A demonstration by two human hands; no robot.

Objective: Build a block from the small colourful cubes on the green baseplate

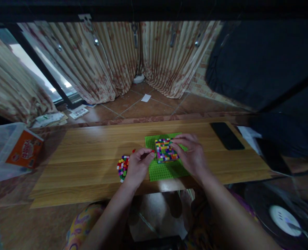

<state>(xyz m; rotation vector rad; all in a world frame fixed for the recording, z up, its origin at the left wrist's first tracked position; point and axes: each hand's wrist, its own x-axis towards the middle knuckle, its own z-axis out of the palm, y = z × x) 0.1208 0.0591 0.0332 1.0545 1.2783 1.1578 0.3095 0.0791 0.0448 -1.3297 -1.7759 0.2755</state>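
Left hand (139, 163): while thumb and index finger pinch a small red plastic brick (153, 151) at their tips, the other fingers curl in; the hand is just left of the build.
Right hand (191, 152): over the right part of the build, thumb and index tips close together; cannot tell whether they grip a brick or only touch the top.
Multicoloured rectangular plastic-brick build (165, 152): on the baseplate, toward its far side, between the two hands; top is a mosaic of small bricks.
Bright green studded plastic baseplate (167, 172): flat on the table, under the build, partly covered by the right hand.
Loose pile of small multicoloured bricks (122, 168): left of the baseplate, partly hidden by the left hand.
Long light-brown wood-grain table (91, 156): carries the baseplate and pile; black flat phone (227, 135) lies at its far right.
Clear plastic bin with orange label (3, 156): at far left, beside the table.
Brown tiled floor (128, 104): beyond the table; small white paper sheet (146, 98) near the middle, white printed booklet (79, 113) to the left.
Beige-and-red striped curtains (112, 59): hang at the far side.
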